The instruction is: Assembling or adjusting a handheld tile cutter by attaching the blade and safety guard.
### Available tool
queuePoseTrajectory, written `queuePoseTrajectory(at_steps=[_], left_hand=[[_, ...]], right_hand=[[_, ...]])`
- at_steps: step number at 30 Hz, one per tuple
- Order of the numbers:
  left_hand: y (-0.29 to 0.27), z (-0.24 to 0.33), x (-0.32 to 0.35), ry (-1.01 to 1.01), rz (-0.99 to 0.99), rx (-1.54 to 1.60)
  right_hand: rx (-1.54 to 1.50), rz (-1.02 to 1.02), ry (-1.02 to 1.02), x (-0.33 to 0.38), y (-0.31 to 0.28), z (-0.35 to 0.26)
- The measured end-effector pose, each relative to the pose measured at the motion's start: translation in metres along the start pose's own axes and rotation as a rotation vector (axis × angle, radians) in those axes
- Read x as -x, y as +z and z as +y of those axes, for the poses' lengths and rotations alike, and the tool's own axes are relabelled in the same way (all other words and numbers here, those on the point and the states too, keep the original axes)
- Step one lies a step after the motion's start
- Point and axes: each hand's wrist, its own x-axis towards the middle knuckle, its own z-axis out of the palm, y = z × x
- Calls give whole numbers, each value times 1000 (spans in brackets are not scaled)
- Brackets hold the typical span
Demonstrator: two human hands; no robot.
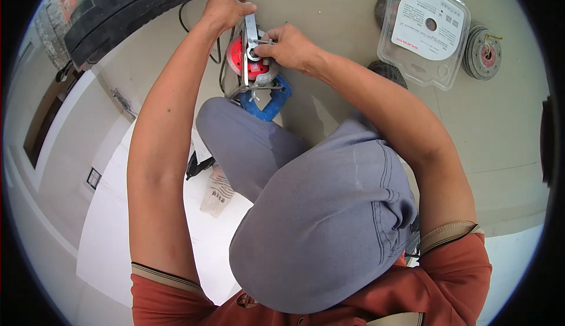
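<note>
A handheld circular cutter with a red toothed disc [235, 56] and a blue loop handle [275, 105] rests on the floor, just past my bent knee. My left hand [226, 9] is closed at the far end of a flat metal spanner [251, 28], whose lower end lies over the centre of the disc. Close to that centre, my right hand [288, 48] pinches a thin metal rod [265, 42], partly hidden by the fingers. A wing nut [254, 96] shows on the cutter's metal base near the handle.
A clear plastic case [391, 58] with a white round disc [428, 24] lies at the far right, beside stacked grinding discs [482, 55]. A black cable [183, 17] loops behind the cutter. A big dark round-edged object [129, 17] stands far left. A printed wrapper [218, 193] lies on a white sheet.
</note>
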Motion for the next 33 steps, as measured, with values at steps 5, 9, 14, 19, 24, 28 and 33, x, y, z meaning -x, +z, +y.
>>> queuePoseTrajectory(at_steps=[5, 9, 14, 19, 24, 28, 33], left_hand=[[0, 24, 11, -133, -250, 18], [-2, 9, 13, -110, -269, 31], [3, 7, 11, -77, -219, -8], [0, 20, 14, -59, -218, -97], [0, 21, 13, -20, -220, -281], [-2, 23, 12, -16, -220, -304], [-2, -7, 5, -93, -290, -31]], right_hand=[[154, 48, -24, 8, -6, 1], [258, 20, -39, 17, -5, -13], [379, 197, -166, 27, -1, -8], [470, 182, -250, 41, -1, -16], [660, 165, -256, 34, 4, -23], [590, 207, -265, 28, 1, -20], [489, 198, -294, 25, 5, -22]])
